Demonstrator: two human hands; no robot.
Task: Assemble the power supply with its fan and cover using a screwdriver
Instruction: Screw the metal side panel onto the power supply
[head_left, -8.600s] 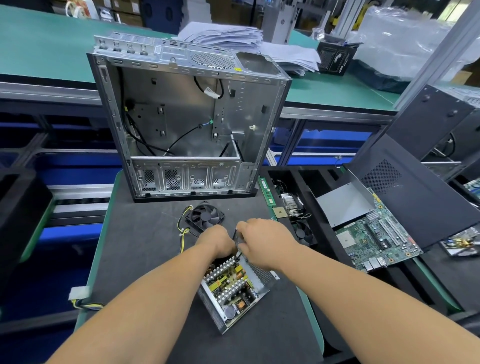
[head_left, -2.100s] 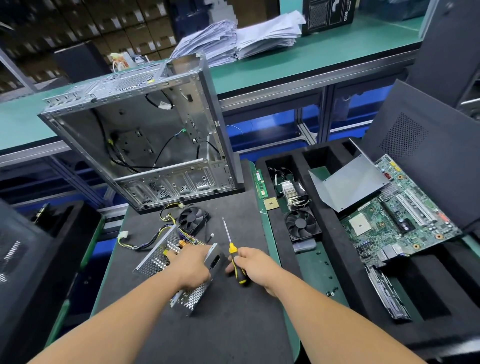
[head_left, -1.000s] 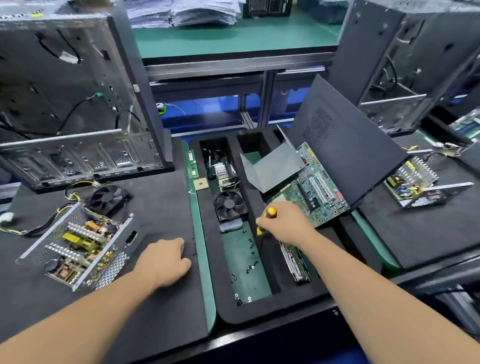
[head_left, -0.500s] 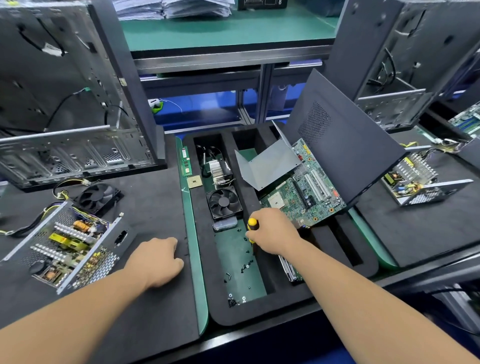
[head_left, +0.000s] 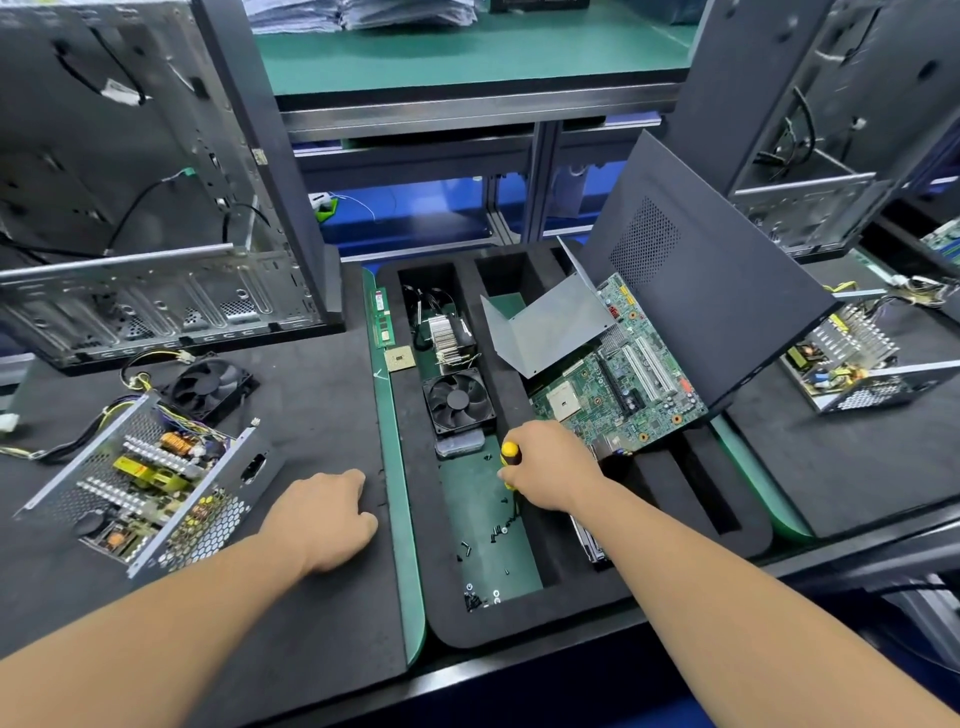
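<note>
Power supply (head_left: 150, 488) lies open, far left on the counter (head_left: 322, 395), fan (head_left: 210, 387) just behind it; you have let it go. Your right hand (head_left: 550, 470) grips the screwdriver (head_left: 509, 453) over loose screws (head_left: 498, 530) in the tray (head_left: 524, 618), likely collecting one. Your left hand (head_left: 324, 519) rests loosely curled, holding nothing.

Both forearms stretched forward, left hand (head_left: 324, 519) laid knuckles-up with fingers loosely curled — nothing held, right hand (head_left: 550, 465) closed in a fist — something gripped.
</note>
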